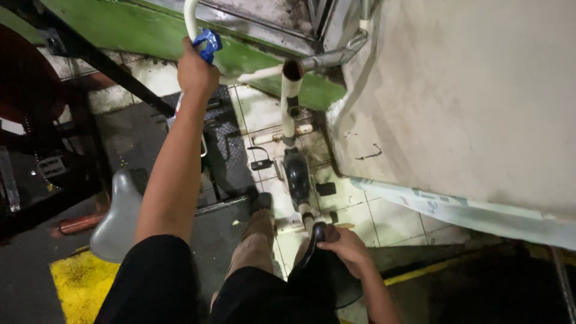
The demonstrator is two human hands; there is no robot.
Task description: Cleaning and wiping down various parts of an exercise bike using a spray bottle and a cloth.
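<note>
At upper left the left hand closes round a stiff white handlebar with blue tape; the right hand clasps the firm black saddle at lower centre.

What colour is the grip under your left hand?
Blue: the grip under the left hand shows best in the head view.

Left hand raised, fingers wrapped around curved white tube handlebar beside a blue plastic fitting. Right hand low, closed over nose of black padded saddle. White tubular exercise-bike frame stands upright between hands, on pale tiled floor. Grey plastic seat at left, above a yellow-painted floor patch. Rough pale plastered wall at right.
</note>
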